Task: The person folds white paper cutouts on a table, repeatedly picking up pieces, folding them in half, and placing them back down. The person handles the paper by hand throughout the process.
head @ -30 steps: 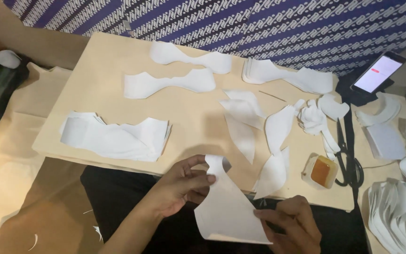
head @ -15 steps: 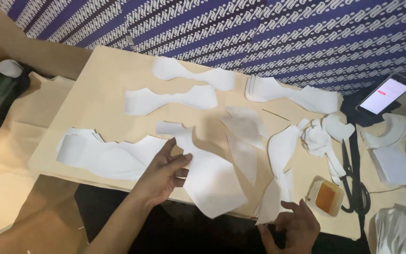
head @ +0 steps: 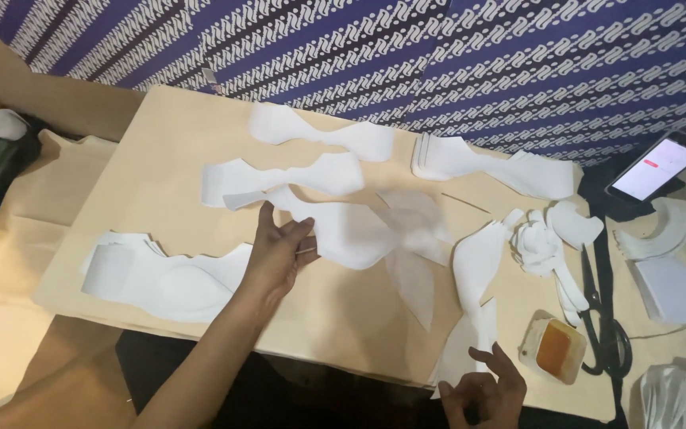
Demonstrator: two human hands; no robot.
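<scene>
White cut-out point(head: 343, 230): lies on the desk point(head: 160, 171), long axis left to right, left of the scissors point(head: 601, 318). Left hand point(head: 275, 254) pinches its near-left edge; right hand point(head: 482, 389), farther off, grips a narrow strip point(head: 470, 349) below it.

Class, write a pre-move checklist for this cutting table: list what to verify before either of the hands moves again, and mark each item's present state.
1. Left hand grips the white cut piece at its edge: ok.
2. That piece lies flat on the board: not ok, it looks lifted and blurred.
3. Right hand has hold of the lower white piece: cannot tell, fingers touch its bottom edge.
4. Scissors lie apart from both hands: ok.
5. Small container with orange contents sits close to the right hand: not ok.
</scene>
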